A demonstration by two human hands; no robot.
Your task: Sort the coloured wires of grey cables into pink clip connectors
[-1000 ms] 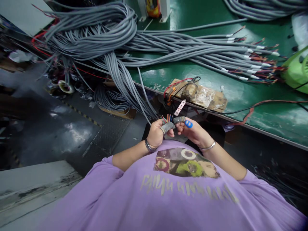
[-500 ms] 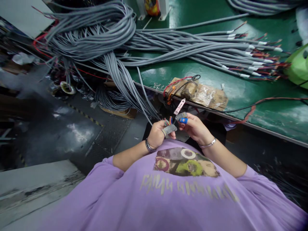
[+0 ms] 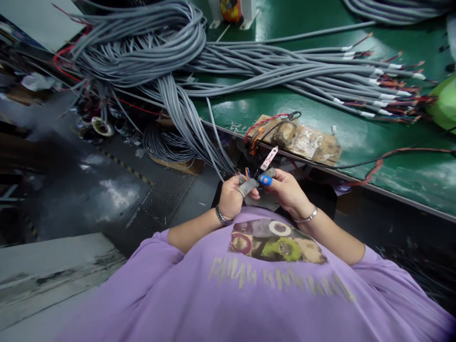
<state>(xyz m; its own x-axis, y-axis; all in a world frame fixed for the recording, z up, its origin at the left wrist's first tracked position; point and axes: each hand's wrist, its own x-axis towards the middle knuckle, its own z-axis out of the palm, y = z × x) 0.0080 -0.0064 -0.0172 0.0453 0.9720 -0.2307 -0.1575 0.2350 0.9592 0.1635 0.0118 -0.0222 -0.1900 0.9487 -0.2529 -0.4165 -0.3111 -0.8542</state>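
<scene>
My left hand (image 3: pixel 231 197) is closed around the end of a grey cable, its thumb wrapped in grey tape. Thin coloured wires (image 3: pixel 247 174), orange, red, green and blue among them, fan out above that thumb. Close beside it, my right hand (image 3: pixel 288 192) pinches what looks like a thin dark wire between taped fingertips, one wrapped in blue. The fingers cover most of this wire. Just beyond the right fingertips, a pale pink strip with a hole (image 3: pixel 269 158) sticks up near the bench edge.
Grey cables (image 3: pixel 178 109) hang over the edge of the green bench (image 3: pixel 356 142) from a large coil (image 3: pixel 142 52). Their stripped ends (image 3: pixel 395 95) lie at the right. A wooden block (image 3: pixel 313 142) with red and black leads sits at the front edge. More coiled cable (image 3: pixel 167 145) lies below.
My right fingertips have moved left and closer to my left thumb. The coloured wires have shifted slightly left with my left hand. The whole view has shifted a little.
</scene>
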